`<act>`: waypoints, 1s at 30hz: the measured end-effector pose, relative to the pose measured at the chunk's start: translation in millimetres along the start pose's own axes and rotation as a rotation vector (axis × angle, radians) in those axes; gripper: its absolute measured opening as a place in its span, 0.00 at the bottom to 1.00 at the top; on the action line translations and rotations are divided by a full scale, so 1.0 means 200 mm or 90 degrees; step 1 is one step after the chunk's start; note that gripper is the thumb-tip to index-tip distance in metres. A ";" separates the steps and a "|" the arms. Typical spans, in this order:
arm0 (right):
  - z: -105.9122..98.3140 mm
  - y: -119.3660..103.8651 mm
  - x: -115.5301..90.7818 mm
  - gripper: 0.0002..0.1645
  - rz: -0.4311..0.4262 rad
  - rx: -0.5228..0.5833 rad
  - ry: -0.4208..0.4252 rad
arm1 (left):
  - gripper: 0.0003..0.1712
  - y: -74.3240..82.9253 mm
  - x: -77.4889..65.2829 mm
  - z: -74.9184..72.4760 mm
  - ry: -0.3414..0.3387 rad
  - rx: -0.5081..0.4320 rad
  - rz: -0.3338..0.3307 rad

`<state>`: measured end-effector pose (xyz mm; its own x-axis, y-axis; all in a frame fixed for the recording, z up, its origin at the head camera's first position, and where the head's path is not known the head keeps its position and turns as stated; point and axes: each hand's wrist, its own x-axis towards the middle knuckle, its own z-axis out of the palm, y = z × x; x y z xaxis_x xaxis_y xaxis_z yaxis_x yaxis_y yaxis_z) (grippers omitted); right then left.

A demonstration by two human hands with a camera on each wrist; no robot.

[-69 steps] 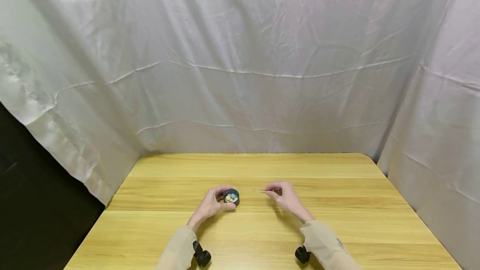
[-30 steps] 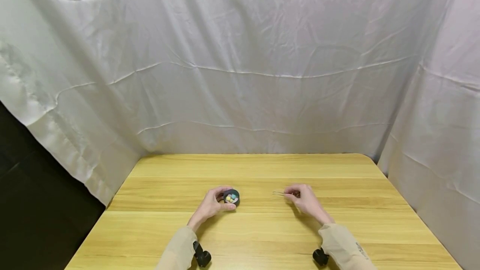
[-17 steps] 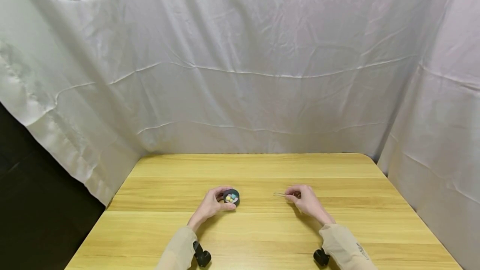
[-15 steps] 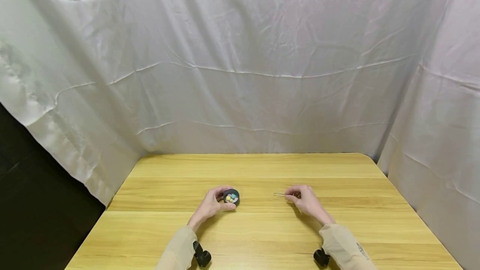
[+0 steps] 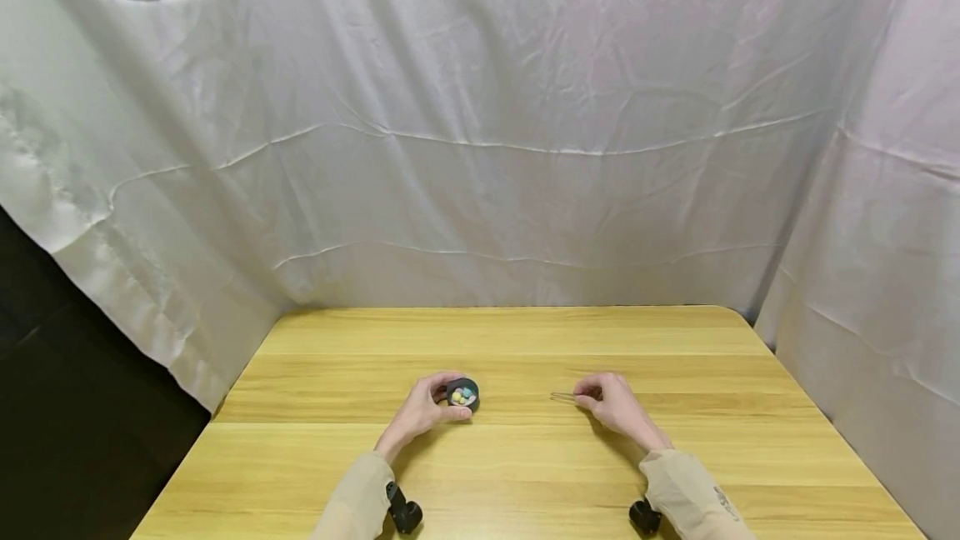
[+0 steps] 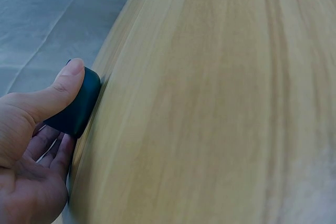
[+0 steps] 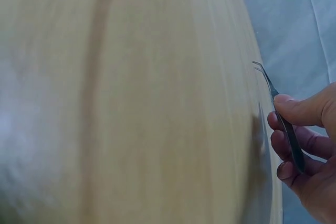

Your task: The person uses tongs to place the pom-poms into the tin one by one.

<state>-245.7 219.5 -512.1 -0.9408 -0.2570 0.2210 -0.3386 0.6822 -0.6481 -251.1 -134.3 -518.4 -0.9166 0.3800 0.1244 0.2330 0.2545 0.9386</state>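
My left hand (image 5: 420, 409) grips a small round dark container (image 5: 476, 397) on the left of the table's middle, thumb on its near side. Several little balls in yellow, blue and pink (image 5: 461, 397) lie inside it. In the left wrist view the thumb presses the container's dark wall (image 6: 86, 103); its contents are hidden there. Further right, my right hand (image 5: 613, 405) pinches a pair of tweezers (image 5: 562, 397) that points left toward the container. The right wrist view shows the tweezers (image 7: 287, 132) with bent tips slightly parted and nothing between them.
Both hands work over a light wood table (image 5: 510, 482) with a rounded far right corner. A pale curtain (image 5: 480, 148) hangs behind and at both sides. Black wrist cameras (image 5: 405, 515) sit under the sleeves. Dark cloth (image 5: 67, 407) shows at the far left.
My right hand has moved right with the tweezers, away from the container, then slightly toward me as the tweezers' tips spread. The left hand and container have stayed in place.
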 end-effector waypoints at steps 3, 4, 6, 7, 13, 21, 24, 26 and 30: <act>0.00 0.00 0.00 0.06 -0.013 -0.007 0.000 | 0.35 0.00 0.00 0.00 -0.001 0.004 0.002; 0.00 0.01 0.00 0.06 -0.015 -0.011 -0.002 | 0.35 -0.01 0.00 0.00 0.000 0.005 0.001; 0.00 0.01 0.00 0.07 -0.016 -0.019 -0.002 | 0.35 -0.01 0.00 0.00 0.001 0.006 -0.001; 0.00 0.01 0.00 0.07 -0.020 -0.024 -0.003 | 0.35 -0.01 0.00 0.00 0.003 0.009 -0.001; 0.01 0.02 -0.01 0.08 -0.030 -0.060 0.003 | 0.34 -0.02 0.00 0.01 0.004 0.013 -0.011; 0.00 0.01 -0.02 0.06 -0.016 -0.067 -0.006 | 0.34 -0.02 0.01 0.02 0.003 0.022 -0.010; 0.00 0.01 -0.02 0.03 -0.009 -0.067 -0.008 | 0.34 -0.02 0.01 0.02 0.007 0.024 -0.010; 0.00 0.01 -0.01 0.03 -0.001 -0.071 0.001 | 0.34 -0.02 0.00 0.02 0.007 0.026 -0.009; -0.02 0.03 -0.02 0.13 -0.003 -0.077 0.024 | 0.36 -0.03 0.00 0.01 0.000 0.034 -0.002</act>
<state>-244.2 226.7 -513.6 -0.9386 -0.2358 0.2517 -0.3396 0.7597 -0.5545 -252.0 -133.5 -524.6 -0.9175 0.3790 0.1210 0.2464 0.3024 0.9208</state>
